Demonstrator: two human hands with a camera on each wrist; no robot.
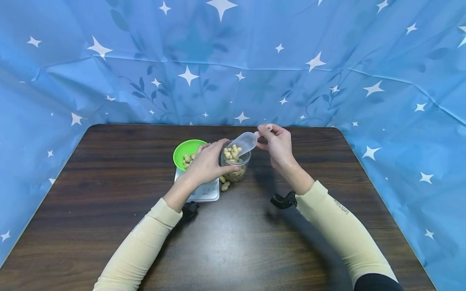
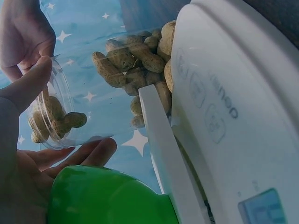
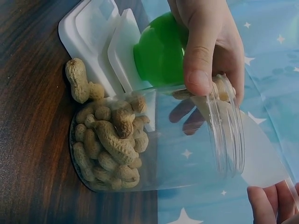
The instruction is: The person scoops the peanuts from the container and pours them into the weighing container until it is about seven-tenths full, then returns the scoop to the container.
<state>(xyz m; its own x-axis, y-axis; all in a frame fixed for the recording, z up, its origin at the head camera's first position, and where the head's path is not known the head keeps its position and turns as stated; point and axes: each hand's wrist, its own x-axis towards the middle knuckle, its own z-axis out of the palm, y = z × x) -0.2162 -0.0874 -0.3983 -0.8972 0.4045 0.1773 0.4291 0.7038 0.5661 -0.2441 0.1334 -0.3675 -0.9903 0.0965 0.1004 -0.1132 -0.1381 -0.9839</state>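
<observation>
A clear screw-neck jar (image 1: 238, 174) stands partly filled with unshelled peanuts (image 3: 112, 149). My left hand (image 1: 207, 165) grips it just below the rim, thumb on the near side and fingers on the far side. By its handle, my right hand (image 1: 279, 146) pinches a translucent scoop (image 1: 246, 141), tilted down with its front in the jar's mouth. Several peanuts (image 1: 232, 151) lie in the scoop at the opening. Left of the jar, a green bowl (image 1: 189, 144) with peanuts inside sits on a white kitchen scale (image 1: 207, 193), partly hidden by my left hand.
Loose peanuts (image 1: 225, 186) lie on the dark wooden table (image 1: 233, 242) between scale and jar. The scale's display (image 2: 264, 210) shows in the left wrist view, its reading too blurred to tell. A blue star-patterned cloth (image 1: 233, 89) hangs behind the table and along its sides.
</observation>
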